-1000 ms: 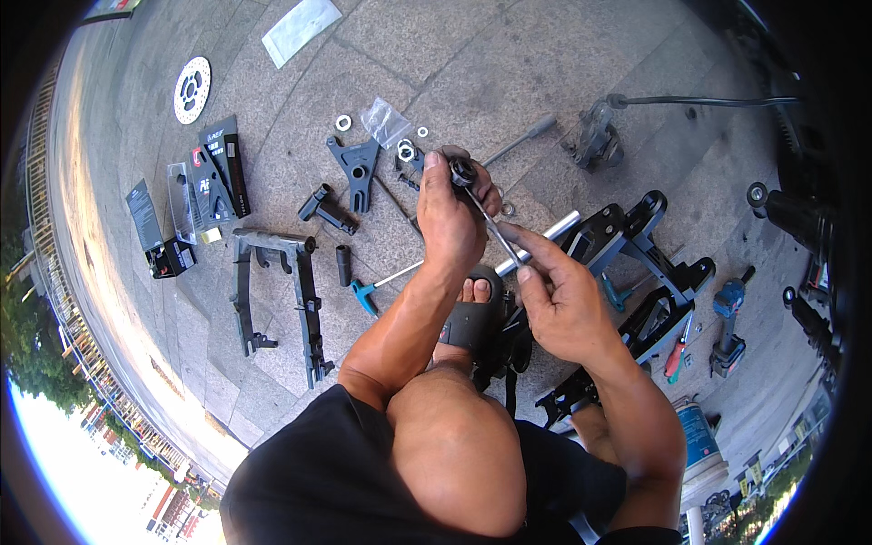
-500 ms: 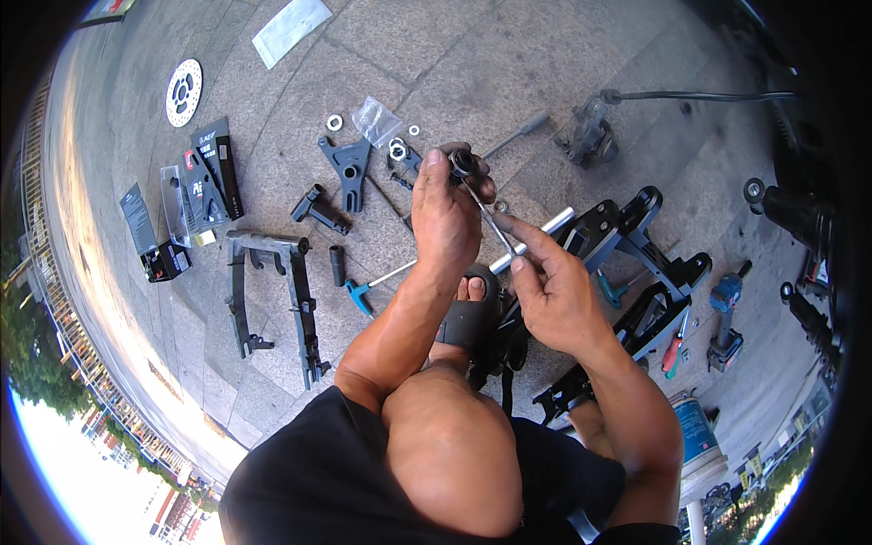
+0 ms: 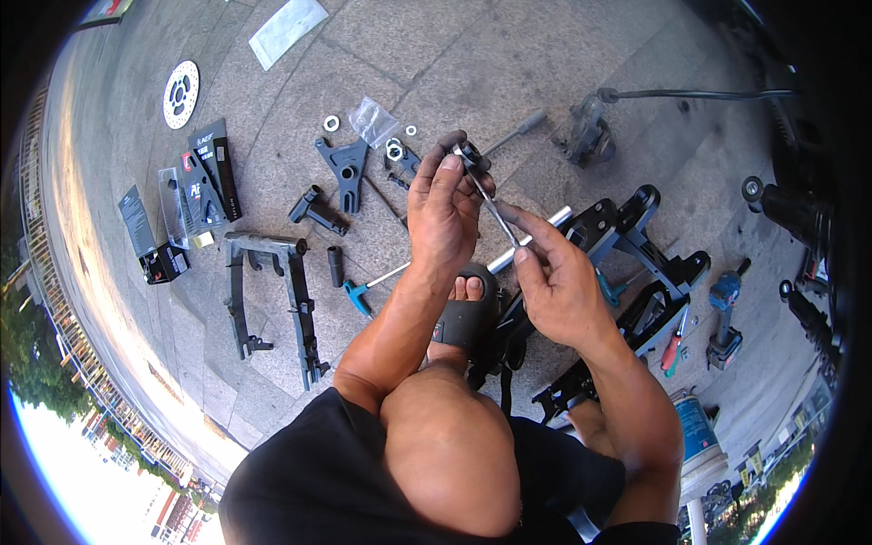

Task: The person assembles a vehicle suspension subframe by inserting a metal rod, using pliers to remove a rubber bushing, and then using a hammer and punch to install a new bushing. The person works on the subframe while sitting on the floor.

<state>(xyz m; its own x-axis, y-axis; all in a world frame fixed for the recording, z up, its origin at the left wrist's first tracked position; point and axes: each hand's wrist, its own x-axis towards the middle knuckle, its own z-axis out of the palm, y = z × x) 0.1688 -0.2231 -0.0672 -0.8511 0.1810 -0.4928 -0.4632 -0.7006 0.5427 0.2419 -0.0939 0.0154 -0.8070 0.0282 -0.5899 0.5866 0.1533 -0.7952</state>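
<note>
Above my sandalled foot, my left hand (image 3: 442, 213) is closed round a small black ring-like part (image 3: 471, 157), held near its fingertips. My right hand (image 3: 561, 289) pinches a slim metal rod-shaped tool (image 3: 498, 218) between thumb and fingers. The tool slants up to the left, its far end meeting the black part; exactly how they fit is hidden by the fingers. Below my right hand lies a black metal frame (image 3: 627, 245) with a silver tube (image 3: 552, 227). A blue-handled T-shaped hex key (image 3: 359, 295) rests left of my foot.
On the paving at left lie a dark U-shaped swingarm (image 3: 263, 242), a brake disc (image 3: 182, 94) and opened packaging (image 3: 202, 182). A black bracket (image 3: 346, 173) and a plastic bag (image 3: 372, 123) lie ahead. At right are a blue power tool (image 3: 726, 309), a red-handled screwdriver (image 3: 673, 352) and a bucket (image 3: 698, 431).
The black part has turned and risen slightly in my left fingers, and the tool's far end has moved with it. My right hand has shifted slightly while keeping its pinch.
</note>
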